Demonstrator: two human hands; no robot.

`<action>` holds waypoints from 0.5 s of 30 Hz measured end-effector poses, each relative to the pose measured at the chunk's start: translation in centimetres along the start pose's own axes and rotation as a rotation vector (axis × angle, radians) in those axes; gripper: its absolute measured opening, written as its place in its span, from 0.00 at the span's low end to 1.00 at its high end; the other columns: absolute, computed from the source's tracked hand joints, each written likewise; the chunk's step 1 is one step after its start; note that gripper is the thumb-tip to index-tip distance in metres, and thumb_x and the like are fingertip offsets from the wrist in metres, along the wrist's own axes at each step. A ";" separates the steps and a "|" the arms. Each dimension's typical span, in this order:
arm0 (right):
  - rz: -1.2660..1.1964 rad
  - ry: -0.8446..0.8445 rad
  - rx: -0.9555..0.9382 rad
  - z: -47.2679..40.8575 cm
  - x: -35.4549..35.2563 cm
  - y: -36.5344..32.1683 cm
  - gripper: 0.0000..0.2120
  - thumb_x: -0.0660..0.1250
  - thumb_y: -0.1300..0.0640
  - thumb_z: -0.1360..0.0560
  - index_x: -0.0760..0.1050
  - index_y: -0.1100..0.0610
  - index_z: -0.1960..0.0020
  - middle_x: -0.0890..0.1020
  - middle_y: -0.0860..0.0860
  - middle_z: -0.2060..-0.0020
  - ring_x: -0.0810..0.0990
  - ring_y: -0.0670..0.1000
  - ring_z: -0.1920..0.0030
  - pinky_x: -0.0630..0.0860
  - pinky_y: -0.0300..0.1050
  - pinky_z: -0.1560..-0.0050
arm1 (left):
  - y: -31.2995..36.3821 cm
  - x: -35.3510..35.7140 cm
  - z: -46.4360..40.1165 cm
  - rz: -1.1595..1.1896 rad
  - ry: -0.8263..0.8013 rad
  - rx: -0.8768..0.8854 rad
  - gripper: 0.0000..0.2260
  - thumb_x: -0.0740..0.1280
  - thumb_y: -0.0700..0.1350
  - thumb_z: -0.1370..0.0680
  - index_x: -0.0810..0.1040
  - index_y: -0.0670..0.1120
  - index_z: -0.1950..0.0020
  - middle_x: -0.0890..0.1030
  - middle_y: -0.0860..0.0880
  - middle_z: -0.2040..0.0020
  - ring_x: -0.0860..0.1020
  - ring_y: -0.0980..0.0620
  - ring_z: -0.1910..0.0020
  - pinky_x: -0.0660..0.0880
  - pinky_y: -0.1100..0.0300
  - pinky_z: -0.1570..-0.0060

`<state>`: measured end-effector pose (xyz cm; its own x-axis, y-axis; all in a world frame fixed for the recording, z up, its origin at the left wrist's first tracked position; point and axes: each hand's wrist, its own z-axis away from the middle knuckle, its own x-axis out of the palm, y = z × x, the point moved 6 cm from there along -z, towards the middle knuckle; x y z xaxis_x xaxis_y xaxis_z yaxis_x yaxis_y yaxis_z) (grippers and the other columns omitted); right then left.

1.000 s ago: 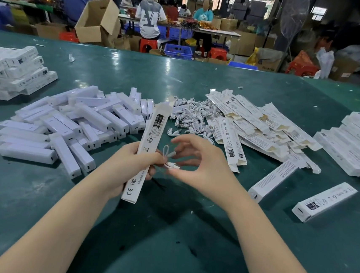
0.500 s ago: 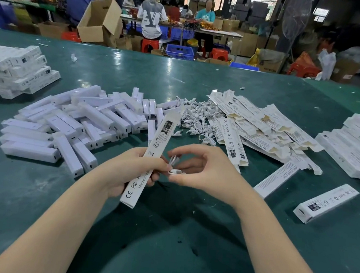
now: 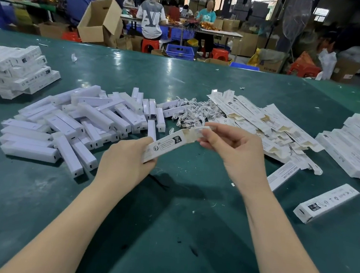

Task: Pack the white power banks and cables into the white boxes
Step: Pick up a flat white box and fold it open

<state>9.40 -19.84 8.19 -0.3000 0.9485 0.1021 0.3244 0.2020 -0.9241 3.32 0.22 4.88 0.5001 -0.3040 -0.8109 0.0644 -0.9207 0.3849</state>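
Note:
My left hand (image 3: 126, 162) grips the near end of a long white box (image 3: 165, 144) that slants up to the right, its far end open. My right hand (image 3: 237, 148) pinches a small white cable (image 3: 204, 128) right at that open end. A heap of white power banks (image 3: 77, 124) lies to the left on the green table (image 3: 166, 223). Behind the hands sits a tangle of white cables (image 3: 192, 114). Flat unfolded white boxes (image 3: 263, 126) are spread to the right.
Stacked white boxes stand at the far left (image 3: 16, 70) and at the right edge (image 3: 358, 144). One single box (image 3: 325, 202) lies near my right forearm. Beyond the table's far edge people sit at benches among cardboard cartons (image 3: 100, 20).
The box has tilted from nearly upright to slanting right. My right hand has carried the cable from the box's middle up to its open far end.

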 end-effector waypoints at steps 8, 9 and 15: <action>0.310 -0.119 0.076 -0.1 -0.2 1.2 0.07 0.75 0.63 0.28 0.81 0.56 0.51 0.85 0.49 0.66 0.83 0.49 0.70 0.77 0.36 0.67 | 0.4 0.3 0.3 -0.070 -0.010 0.125 0.04 0.69 0.48 0.27 0.74 0.52 0.55 0.76 0.53 0.66 0.73 0.45 0.64 0.72 0.55 0.67; 0.308 -0.110 0.097 -0.1 -0.2 1.5 0.07 0.75 0.63 0.28 0.80 0.56 0.52 0.85 0.51 0.66 0.83 0.50 0.70 0.77 0.37 0.69 | 0.7 0.4 0.3 -0.085 -0.017 0.147 0.05 0.69 0.48 0.27 0.76 0.52 0.52 0.76 0.53 0.64 0.74 0.45 0.63 0.71 0.55 0.66; 0.206 0.005 0.072 0.2 0.5 1.8 0.04 0.76 0.60 0.29 0.82 0.58 0.58 0.86 0.51 0.66 0.82 0.48 0.71 0.74 0.35 0.72 | 0.5 0.5 0.3 -0.025 -0.049 0.122 0.05 0.68 0.48 0.27 0.72 0.52 0.57 0.72 0.54 0.68 0.73 0.45 0.64 0.71 0.54 0.65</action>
<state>9.63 -19.10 6.47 -0.2297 0.9691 -0.0899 0.3133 -0.0139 -0.9495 3.38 -0.50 4.56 0.4569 -0.2891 -0.8412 -0.0304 -0.9502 0.3100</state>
